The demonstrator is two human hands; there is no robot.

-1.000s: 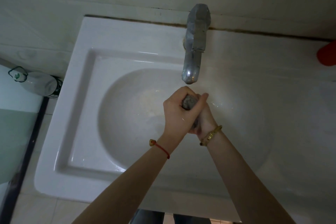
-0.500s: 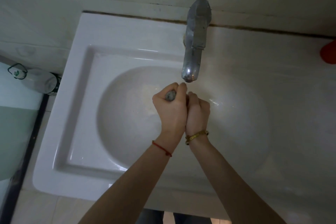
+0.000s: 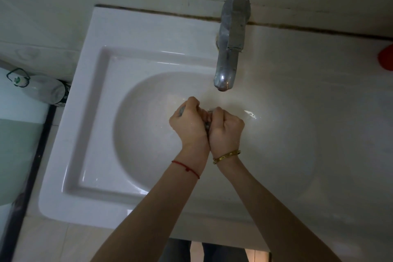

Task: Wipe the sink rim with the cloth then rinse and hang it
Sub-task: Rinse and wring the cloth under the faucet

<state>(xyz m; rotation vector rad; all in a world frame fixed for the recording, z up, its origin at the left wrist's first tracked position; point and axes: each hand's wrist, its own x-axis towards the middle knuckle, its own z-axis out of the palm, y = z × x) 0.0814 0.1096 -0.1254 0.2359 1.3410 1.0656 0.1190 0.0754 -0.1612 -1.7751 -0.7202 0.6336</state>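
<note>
Sink (image 3: pixel 131 34): a white basin with a broad flat rim and a round bowl sunk into it, set against a pale wall; a dark, grimy seam runs along the joint at the back.
Wall: pale, plain, filling the top of the view behind the sink.
Glass panel (image 3: pixel 19 144): greenish, with a dark frame, standing to the left of the sink.
Tap (image 3: pixel 230 42): dull grey metal, mounted on the back rim, its spout reaching out over the bowl; I cannot tell whether water is running.
Bottle (image 3: pixel 45 90): clear plastic, lying on its side just beside the sink's left edge.
Left hand (image 3: pixel 189 123): over the middle of the bowl, below the spout, fingers curled into a fist round the cloth; a thin red string is tied at the wrist.
Right hand (image 3: pixel 226 128): pressed up against the left, knuckles up, fingers likewise curled round the cloth; a gold bangle sits at the wrist.
Red object (image 3: pixel 386 57): on the rim at the far right, cut off by the edge, too little showing to name it.
Cloth (image 3: pixel 207 123): grey, bunched up small, gripped between both hands above the bowl, only slivers of it peeping out between the fists and at the left thumb.
</note>
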